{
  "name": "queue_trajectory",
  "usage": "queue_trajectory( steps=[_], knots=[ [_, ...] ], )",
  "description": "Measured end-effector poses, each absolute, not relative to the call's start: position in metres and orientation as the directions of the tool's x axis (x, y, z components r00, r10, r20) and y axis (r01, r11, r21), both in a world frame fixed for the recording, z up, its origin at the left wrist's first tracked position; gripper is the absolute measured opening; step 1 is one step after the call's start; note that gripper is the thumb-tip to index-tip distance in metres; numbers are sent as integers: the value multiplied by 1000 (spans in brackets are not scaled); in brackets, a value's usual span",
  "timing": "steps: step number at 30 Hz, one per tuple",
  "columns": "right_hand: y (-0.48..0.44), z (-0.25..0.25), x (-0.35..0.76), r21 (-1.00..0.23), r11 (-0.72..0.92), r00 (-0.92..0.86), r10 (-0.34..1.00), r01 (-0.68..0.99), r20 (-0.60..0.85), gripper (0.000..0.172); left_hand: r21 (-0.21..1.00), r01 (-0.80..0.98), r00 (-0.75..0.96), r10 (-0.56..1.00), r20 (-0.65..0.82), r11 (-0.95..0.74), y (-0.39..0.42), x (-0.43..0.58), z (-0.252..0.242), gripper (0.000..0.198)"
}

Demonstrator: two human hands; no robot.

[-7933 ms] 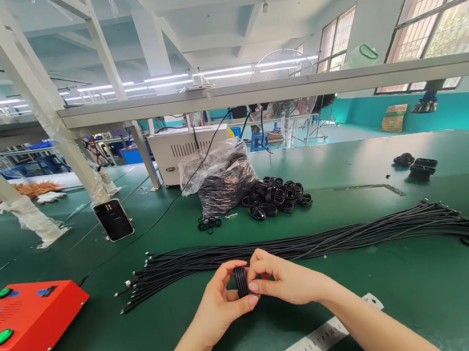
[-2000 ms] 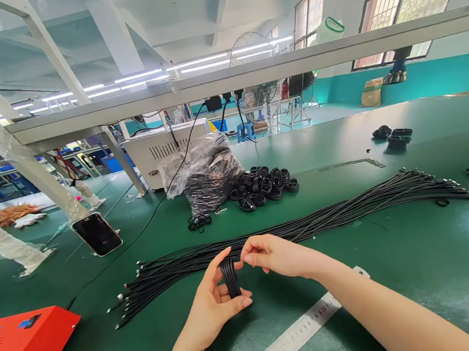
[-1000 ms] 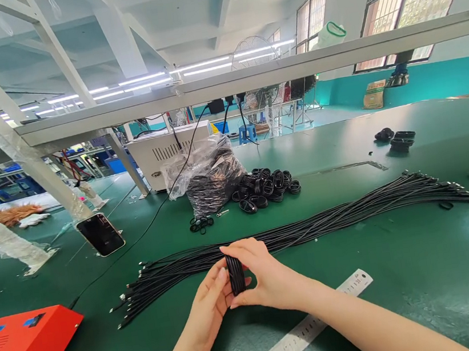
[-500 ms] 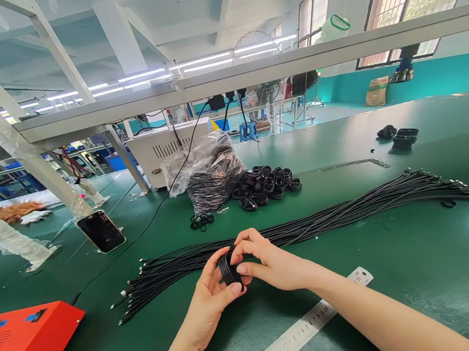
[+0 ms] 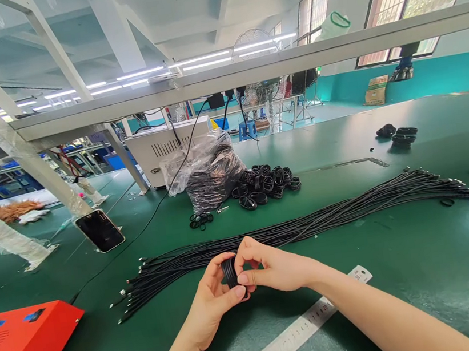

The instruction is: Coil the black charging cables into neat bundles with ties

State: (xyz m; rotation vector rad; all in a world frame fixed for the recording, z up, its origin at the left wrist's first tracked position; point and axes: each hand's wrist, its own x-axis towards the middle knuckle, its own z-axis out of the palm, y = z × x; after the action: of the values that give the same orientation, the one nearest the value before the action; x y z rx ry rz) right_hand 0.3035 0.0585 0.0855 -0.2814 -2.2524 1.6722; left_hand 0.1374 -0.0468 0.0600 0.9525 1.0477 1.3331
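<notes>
Since one second ago, my right hand [image 5: 275,268] has closed over the cable coil [image 5: 229,271]; my left hand [image 5: 212,305] clamps it from below.
Cable coil held just above the table [image 5: 401,257], cable bundle [image 5: 310,226] behind, steel ruler [image 5: 299,337] in front; fingers hide most turns, ends not discernible.

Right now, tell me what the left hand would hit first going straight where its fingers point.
Beyond the black coil it grips, the left hand would likely meet the bundle of cables, though depth is unclear.
</notes>
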Motion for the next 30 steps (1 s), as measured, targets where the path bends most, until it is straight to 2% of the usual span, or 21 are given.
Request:
queue_trajectory(
  steps=[5, 10, 13, 17, 23, 30],
  knots=[
    [58, 89, 305, -958, 279, -922, 352, -62, 163, 21, 963, -265, -31, 998, -53, 43, -46, 137, 58, 59],
    [62, 85, 308, -924, 382, -886, 431, 6, 172, 25, 945, -328, -39, 999, -27, 13, -47, 138, 57, 60],
    [66, 83, 309, -910, 412, -896, 418, 41, 149, 27, 933, -359, -16, 1000, 2, -7, -47, 139, 53, 60],
    [60, 87, 309, -918, 393, -913, 389, 45, 122, 24, 934, -357, -40, 999, 14, -27, -44, 140, 47, 61],
    [44, 95, 304, -952, 303, -898, 429, 45, 94, 18, 951, -310, -78, 996, -34, 8, -43, 143, 47, 62],
    [55, 93, 310, -955, 289, -902, 426, 68, 64, 22, 935, -355, -4, 1000, 6, -7, -46, 139, 54, 59]
  ],
)
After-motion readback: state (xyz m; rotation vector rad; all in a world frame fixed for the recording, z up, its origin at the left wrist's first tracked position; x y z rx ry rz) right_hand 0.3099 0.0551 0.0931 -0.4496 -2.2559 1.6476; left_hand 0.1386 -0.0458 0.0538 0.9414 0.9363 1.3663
